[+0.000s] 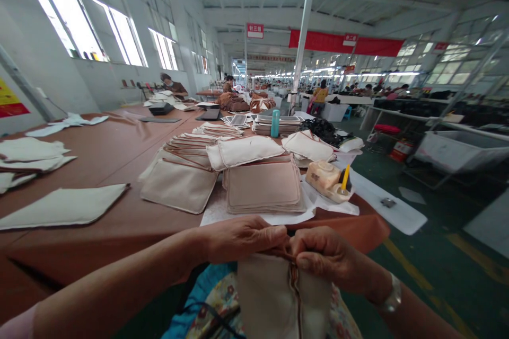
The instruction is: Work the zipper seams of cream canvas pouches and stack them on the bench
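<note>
A beige fabric bag piece (264,294) with brown edging hangs over my lap, a brown-lined seam or opening running down it. My left hand (246,238) is closed on its top edge, thumb lying along the brown strip. Close beside it, my right hand (330,257) pinches the same edge between thumb and curled fingers. What lies right under the fingertips is hidden. Just beyond my hands, a stack of flat beige panels (262,185) sits on the table, with a paler padded piece (248,149) on top.
More beige pieces with brown edges (178,185) fan out on the brown-covered table (119,161). A cut-open plastic container (324,175) holds a yellow-handled tool (345,177) at the right. A teal bottle (275,123) stands farther back. Other people work in the distance.
</note>
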A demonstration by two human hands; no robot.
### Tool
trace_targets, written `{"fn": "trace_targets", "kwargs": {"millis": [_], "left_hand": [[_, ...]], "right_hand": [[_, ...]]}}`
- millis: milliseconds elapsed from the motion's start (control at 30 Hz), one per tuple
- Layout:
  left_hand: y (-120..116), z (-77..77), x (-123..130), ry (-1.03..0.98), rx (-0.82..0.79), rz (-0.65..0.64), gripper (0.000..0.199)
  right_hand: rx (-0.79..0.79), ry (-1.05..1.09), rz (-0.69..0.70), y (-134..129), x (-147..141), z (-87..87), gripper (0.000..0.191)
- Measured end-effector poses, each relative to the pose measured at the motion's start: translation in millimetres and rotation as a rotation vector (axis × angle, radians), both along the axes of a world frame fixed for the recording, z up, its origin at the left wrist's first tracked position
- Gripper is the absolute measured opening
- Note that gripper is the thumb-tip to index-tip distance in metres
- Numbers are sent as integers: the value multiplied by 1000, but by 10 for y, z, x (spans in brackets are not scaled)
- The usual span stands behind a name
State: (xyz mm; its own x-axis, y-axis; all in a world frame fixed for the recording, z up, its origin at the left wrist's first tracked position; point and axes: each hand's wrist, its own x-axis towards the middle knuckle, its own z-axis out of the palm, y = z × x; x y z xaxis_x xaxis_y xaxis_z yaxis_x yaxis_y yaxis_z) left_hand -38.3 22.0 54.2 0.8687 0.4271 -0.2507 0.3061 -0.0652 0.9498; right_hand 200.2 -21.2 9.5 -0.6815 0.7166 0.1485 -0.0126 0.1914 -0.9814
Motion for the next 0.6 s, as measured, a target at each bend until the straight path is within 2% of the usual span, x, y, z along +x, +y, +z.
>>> {"fn": "trace_targets", "kwargs": {"millis": [133,267,400,600], "left_hand": [[-36,-108,82,-28,17,-37,50],[-28,-186,46,-39,119,-22,43],[66,-176,-53,3,122,-9,40],[188,-120,-86,61,194,-18,46]], "right_hand": [[5,17,7,5,-4,6,36],[-114,21,-45,28,25,-105,38],[-260,64,-126,49,50,-124,43],[-230,-29,-177,86,114,-84,33]]}}
